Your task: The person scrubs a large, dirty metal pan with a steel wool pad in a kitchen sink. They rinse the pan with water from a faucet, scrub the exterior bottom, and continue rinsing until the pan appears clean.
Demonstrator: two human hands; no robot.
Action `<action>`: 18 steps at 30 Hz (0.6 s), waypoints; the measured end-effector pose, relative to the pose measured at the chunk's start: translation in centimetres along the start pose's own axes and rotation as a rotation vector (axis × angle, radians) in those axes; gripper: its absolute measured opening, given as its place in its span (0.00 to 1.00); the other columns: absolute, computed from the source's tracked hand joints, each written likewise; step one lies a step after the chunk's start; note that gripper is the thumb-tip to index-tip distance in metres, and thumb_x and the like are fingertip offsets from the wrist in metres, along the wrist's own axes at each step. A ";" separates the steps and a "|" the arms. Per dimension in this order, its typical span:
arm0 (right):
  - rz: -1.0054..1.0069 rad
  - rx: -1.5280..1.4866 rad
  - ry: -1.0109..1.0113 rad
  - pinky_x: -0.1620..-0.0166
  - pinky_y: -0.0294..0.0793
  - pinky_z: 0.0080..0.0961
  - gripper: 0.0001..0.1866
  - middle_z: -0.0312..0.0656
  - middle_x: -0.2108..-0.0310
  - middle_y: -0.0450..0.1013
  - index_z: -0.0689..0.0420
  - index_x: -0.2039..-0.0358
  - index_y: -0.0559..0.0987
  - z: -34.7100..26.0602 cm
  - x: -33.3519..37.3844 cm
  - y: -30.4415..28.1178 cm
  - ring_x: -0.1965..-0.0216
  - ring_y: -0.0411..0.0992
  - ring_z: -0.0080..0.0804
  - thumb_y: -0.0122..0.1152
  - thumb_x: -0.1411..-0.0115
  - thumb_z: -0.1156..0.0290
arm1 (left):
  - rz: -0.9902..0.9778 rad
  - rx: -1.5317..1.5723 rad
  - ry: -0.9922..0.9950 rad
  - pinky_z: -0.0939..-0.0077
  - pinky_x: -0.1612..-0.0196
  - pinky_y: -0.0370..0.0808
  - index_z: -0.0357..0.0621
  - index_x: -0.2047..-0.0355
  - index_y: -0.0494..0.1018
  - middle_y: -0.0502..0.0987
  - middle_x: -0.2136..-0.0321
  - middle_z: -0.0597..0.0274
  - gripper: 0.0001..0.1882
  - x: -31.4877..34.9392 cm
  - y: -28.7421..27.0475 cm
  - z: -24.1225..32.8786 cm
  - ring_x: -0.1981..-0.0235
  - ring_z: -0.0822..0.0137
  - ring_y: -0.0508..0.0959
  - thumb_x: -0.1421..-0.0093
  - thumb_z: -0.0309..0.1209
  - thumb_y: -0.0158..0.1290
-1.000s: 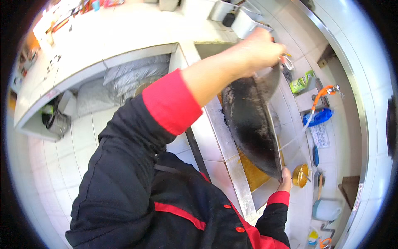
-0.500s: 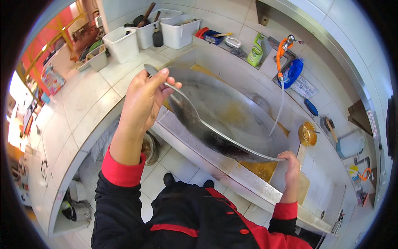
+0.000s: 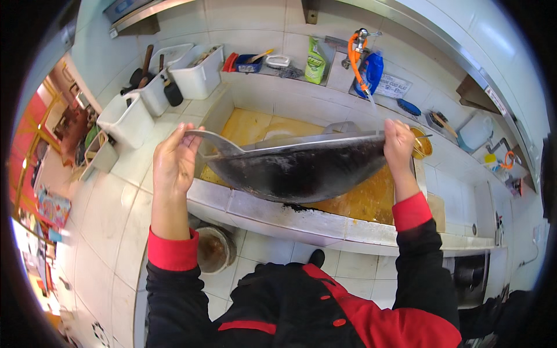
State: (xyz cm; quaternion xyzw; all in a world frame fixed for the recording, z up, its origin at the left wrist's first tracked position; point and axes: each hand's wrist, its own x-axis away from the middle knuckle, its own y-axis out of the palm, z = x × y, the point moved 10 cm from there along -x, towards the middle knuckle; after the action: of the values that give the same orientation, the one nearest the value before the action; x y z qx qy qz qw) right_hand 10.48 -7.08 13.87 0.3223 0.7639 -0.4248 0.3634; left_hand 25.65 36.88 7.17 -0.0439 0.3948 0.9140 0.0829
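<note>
A large wok (image 3: pixel 296 171) is tipped away from me over the sink (image 3: pixel 249 122), its blackened underside facing me and its inside hidden. My left hand (image 3: pixel 174 159) pinches the curved metal handle at the wok's left end. At the opposite end, my right hand (image 3: pixel 398 145) is closed around the rim, where the handle is covered by my fingers. Behind the wok, part of a grey metal object (image 3: pixel 340 127) shows in the sink, too hidden to name. Yellowish-brown wet stains cover the sink floor.
A tap (image 3: pixel 362 35) with an orange hose (image 3: pixel 353 58) lets water run behind the wok. Along the back ledge stand a green pouch (image 3: pixel 315 64), a blue bottle (image 3: pixel 371 72) and a brush (image 3: pixel 408 107). White utensil bins (image 3: pixel 197 75) sit at left; a bucket (image 3: pixel 214 249) is below.
The wok has tipped away from me; its inside, showing cloudy water before, is now out of sight. My right hand has risen, and the view has shifted. Both hands keep their hold.
</note>
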 end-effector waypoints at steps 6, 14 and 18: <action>-0.103 -0.053 -0.001 0.80 0.57 0.29 0.28 0.42 0.92 0.60 0.61 0.91 0.67 -4.7 -6.2 5.4 0.89 0.60 0.35 0.56 0.42 0.54 | 0.065 0.047 -0.009 0.61 0.43 0.67 0.27 0.62 0.65 0.71 0.61 0.47 0.10 -2.1 -6.2 2.7 0.57 0.58 0.73 0.39 0.24 0.48; -0.175 0.001 -0.052 0.74 0.64 0.36 0.33 0.44 0.92 0.65 0.57 0.93 0.71 -10.8 -11.2 12.6 0.87 0.65 0.43 0.50 0.46 0.41 | 0.158 -0.023 -0.001 0.61 0.42 0.66 0.28 0.59 0.63 0.68 0.57 0.46 0.12 -4.4 -13.6 7.4 0.51 0.59 0.69 0.39 0.25 0.47; -0.017 0.085 -0.234 0.77 0.59 0.35 0.32 0.42 0.94 0.62 0.57 0.96 0.69 -14.4 -11.7 13.1 0.89 0.61 0.42 0.54 0.47 0.44 | 0.261 -0.200 -0.013 0.63 0.42 0.62 0.35 0.51 0.62 0.67 0.53 0.48 0.16 -3.6 -14.6 8.4 0.48 0.59 0.67 0.38 0.26 0.47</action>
State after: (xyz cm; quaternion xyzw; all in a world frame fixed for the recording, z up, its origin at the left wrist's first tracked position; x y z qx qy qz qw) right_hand 23.14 9.18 23.56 0.2790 0.7002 -0.4948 0.4325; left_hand 31.75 52.42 2.97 0.0056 0.3039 0.9519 -0.0388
